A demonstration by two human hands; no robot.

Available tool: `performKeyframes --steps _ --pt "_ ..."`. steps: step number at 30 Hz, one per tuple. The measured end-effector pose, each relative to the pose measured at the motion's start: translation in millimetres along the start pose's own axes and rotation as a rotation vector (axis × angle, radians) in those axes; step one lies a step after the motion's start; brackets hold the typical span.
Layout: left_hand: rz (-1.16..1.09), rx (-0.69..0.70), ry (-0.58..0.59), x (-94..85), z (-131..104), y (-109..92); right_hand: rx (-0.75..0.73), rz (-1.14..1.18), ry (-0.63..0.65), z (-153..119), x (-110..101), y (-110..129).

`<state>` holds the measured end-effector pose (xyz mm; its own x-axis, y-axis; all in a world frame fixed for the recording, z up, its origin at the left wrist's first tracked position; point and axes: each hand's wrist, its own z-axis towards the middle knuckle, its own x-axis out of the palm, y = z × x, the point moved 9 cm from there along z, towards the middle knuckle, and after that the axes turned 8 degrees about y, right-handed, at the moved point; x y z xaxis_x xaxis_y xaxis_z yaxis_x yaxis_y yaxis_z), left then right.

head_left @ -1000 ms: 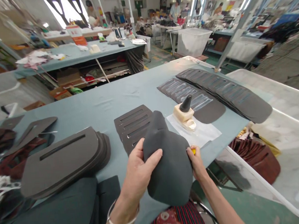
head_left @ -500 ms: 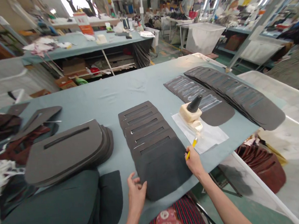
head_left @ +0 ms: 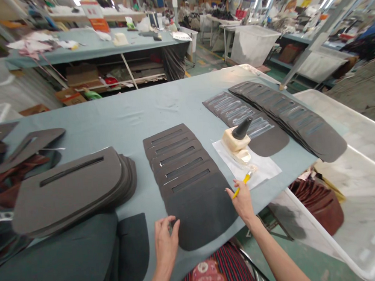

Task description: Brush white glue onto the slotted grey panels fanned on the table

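A yellow-handled brush (head_left: pixel 241 187) is held in my right hand (head_left: pixel 243 201), beside the right edge of a fanned row of dark slotted panels (head_left: pixel 190 183). My left hand (head_left: pixel 166 240) is at the row's lower left edge, thumb and fingers apart with nothing between them; whether it touches the panel I cannot tell. Beyond the brush, a cream glue container (head_left: pixel 234 140) with a black cone-shaped top (head_left: pixel 242 128) stands on a white sheet (head_left: pixel 268 171). Behind it, overlapping panels (head_left: pixel 243 113) carry shiny streaks around their slots.
A stack of slotted panels (head_left: pixel 71 187) lies left, with dark green pieces (head_left: pixel 61 260) nearer me. Another fanned row (head_left: pixel 302 122) lies far right. White bins (head_left: pixel 370 179) stand past the table's right edge; one holds reddish-brown pieces (head_left: pixel 320 208). A metal post (head_left: pixel 318 33) rises at the far corner.
The view has shifted slightly, so the table's things appear further left. My right hand's fingers have loosened around the brush, with the index finger stretched out. My left hand remains by the panels.
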<state>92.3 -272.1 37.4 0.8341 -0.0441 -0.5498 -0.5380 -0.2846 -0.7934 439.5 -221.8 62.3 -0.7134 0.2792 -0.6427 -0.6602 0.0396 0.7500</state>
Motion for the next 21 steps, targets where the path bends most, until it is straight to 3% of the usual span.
performKeyframes --steps 4,7,11,13,16,19,21 --pt "-0.278 0.017 0.175 10.9 10 -61 0.09 0.291 0.053 -6 10 53" --pt "-0.49 0.036 0.255 21.2 13 -104 0.078 0.411 0.132 -17 25 99" --pt "-0.666 0.048 0.275 24.6 14 -125 0.001 0.432 0.164 -31 40 139" --pt "-0.652 0.033 0.258 17.4 14 -117 -0.015 0.435 0.195 -37 49 150" --pt "-0.621 -0.054 0.188 -9.9 9 -82 -0.037 0.429 0.265 -43 64 164" --pt "-0.554 -0.147 0.078 -59.8 -10 -29 -0.033 0.43 0.331 -47 77 175" --pt "-0.459 -0.235 0.015 -100.1 -36 13 -0.013 0.411 0.388 -47 89 180"
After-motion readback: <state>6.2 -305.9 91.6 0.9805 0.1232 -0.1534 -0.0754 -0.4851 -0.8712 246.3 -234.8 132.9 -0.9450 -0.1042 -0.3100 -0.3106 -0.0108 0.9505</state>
